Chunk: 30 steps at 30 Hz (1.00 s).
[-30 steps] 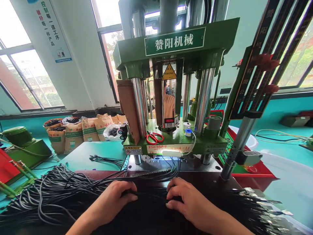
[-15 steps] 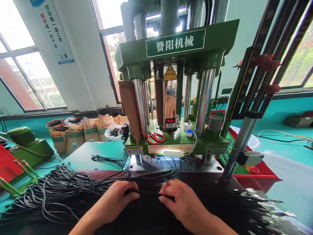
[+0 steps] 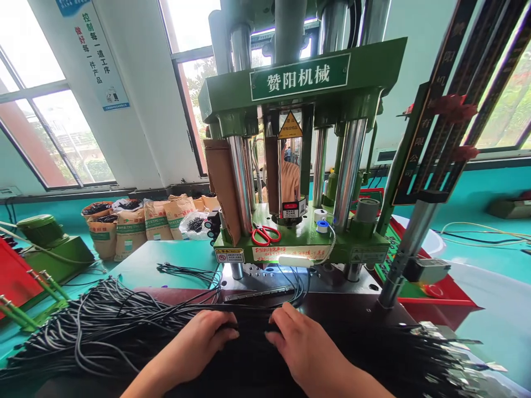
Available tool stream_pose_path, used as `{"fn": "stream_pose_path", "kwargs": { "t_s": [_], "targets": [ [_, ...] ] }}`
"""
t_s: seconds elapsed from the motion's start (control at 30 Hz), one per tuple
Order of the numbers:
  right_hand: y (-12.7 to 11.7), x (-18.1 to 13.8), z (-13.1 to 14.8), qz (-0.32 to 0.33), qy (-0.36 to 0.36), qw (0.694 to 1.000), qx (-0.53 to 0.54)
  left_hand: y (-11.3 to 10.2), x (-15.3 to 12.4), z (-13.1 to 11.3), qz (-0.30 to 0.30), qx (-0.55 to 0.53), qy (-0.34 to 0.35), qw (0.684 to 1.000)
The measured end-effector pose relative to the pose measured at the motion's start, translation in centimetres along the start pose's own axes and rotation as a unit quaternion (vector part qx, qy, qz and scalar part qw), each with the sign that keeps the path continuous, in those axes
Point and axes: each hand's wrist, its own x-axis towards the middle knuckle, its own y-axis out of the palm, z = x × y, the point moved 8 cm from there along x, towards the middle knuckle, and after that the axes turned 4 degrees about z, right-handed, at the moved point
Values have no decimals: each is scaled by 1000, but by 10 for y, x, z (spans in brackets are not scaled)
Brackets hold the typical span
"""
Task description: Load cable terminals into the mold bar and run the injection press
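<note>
A thick spread of black cables (image 3: 112,318) lies across the dark worktop in front of me, with looped lengths at the left and silvery metal ends (image 3: 443,354) at the right. My left hand (image 3: 207,340) is closed, thumb and fingers pinching a black cable at the middle of the spread. A short way to its right, my right hand (image 3: 296,337) is likewise closed on black cable. The dark cables blend together between the hands, so I cannot tell how many strands are gripped.
Behind the hands stands a green press (image 3: 226,99) with steel columns. Red-handled scissors (image 3: 266,236) and a blue-and-white tape roll (image 3: 322,226) rest on its bed. A lit white lamp (image 3: 295,261) hangs at its front. A steel post (image 3: 398,276) rises at the right. Sacks (image 3: 155,221) stand behind left.
My right hand has shifted slightly, its fingers turning a little more over the cable. The left hand stays nearly in place. The whole view has moved slightly.
</note>
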Motion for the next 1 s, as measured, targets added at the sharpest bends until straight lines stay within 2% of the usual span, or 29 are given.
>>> {"fn": "stream_pose_path", "kwargs": {
  "t_s": [0.13,0.37,0.5,0.67,0.77,0.87,1.0],
  "targets": [
    [5,2,-3,26,24,999,8,4,0,6,-4,5,2,1000],
    [8,4,-7,-6,0,1000,22,5,0,7,-3,0,6,1000],
    [4,4,-4,-1,-17,998,52,-2,-2,6,-12,-23,-12,1000],
    [-6,1,7,-19,-42,993,105,-10,-2,-9,15,-46,-5,999],
    [-6,-3,9,-19,-56,994,94,-17,-3,-8,-18,-49,4,999],
    [-8,-13,-10,-13,-34,998,49,-24,-6,4,-89,-57,12,994],
    [-34,-46,-72,-14,44,999,-4,-19,-9,21,-161,-25,24,986]
  ]
}}
